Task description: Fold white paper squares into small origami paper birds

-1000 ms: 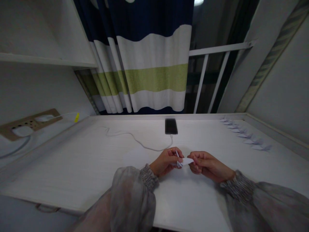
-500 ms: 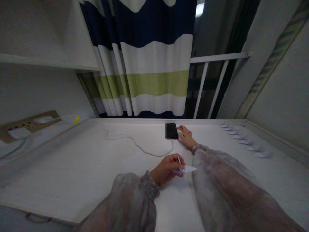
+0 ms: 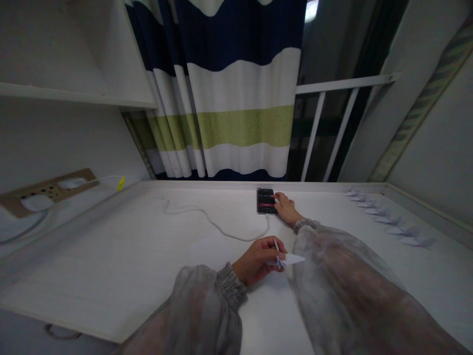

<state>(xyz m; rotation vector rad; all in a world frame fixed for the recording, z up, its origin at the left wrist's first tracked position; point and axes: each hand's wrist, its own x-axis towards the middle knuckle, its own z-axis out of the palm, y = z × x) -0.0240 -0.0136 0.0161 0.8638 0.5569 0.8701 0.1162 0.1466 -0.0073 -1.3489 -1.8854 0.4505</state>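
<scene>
The left hand [image 3: 258,259] held a folded paper [image 3: 291,259] and the right hand [image 3: 286,208] touched a phone [image 3: 265,200].
The left hand's fingers pinched the small white paper shut, low over the worktop [image 3: 129,256]. The right hand lay open farther back, fingertips on the dark phone. A white cable [image 3: 218,226] ran from the phone. More paper shapes [image 3: 388,222] sat in a row on the right.

Phone [image 3: 266,201] placed far centre on table [image 3: 129,251]; cable [image 3: 218,228] run left from it; folded paper [image 3: 292,259] held near centre; paper row [image 3: 391,224] laid far right.
</scene>
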